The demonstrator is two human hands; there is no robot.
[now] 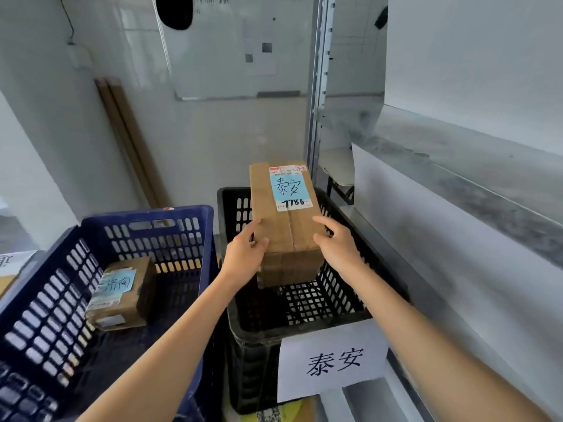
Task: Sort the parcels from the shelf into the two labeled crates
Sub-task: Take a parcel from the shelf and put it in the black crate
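A long brown cardboard parcel (283, 226) with a blue handwritten label hangs over the black crate (344, 300). My left hand (243, 254) grips its near left side, thumb on top. My right hand (338, 245) holds the near right side, fingers wrapped over the edge. The black crate carries a white paper sign with the same two characters as the parcel's label, and its mesh floor shows bare below the parcel. To the left, the blue crate (170, 226) holds one smaller brown parcel (122, 293) with a blue label.
The grey metal shelf (457, 184) runs along the right, close to the black crate. A whiteboard (231, 56) hangs on the back wall and long cardboard strips (128, 141) lean in the corner. More paper lies at the far left edge.
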